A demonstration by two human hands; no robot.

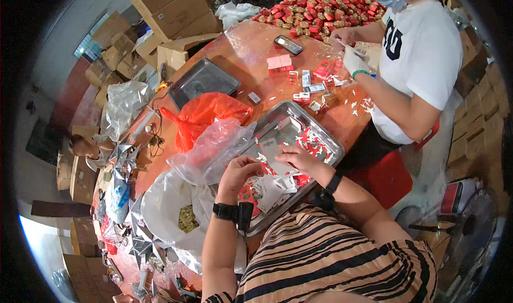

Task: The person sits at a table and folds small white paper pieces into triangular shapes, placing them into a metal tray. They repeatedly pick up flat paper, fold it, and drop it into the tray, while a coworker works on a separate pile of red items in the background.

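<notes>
Both of my hands are over a metal tray (pixel 332 137) at the table's near edge. My left hand (pixel 239 176) is closed, its fingertips pinched together beside a pale card sheet (pixel 271 154); what they hold is too small to make out. The fingers of my right hand (pixel 301 160) pinch at the right edge of that sheet. Small red and white paper pieces (pixel 310 138) lie scattered in the far part of the tray. Below my hands is a loose pile of white and red cards (pixel 273 192).
Left of the tray are a clear plastic bag (pixel 211 152), a red bag (pixel 206 116) and a white bag (pixel 160 199). Beyond stand a black tray (pixel 206 84) and a phone (pixel 288 45). A co-worker (pixel 422 62) works at the right, near a heap of red-and-gold pieces (pixel 320 12).
</notes>
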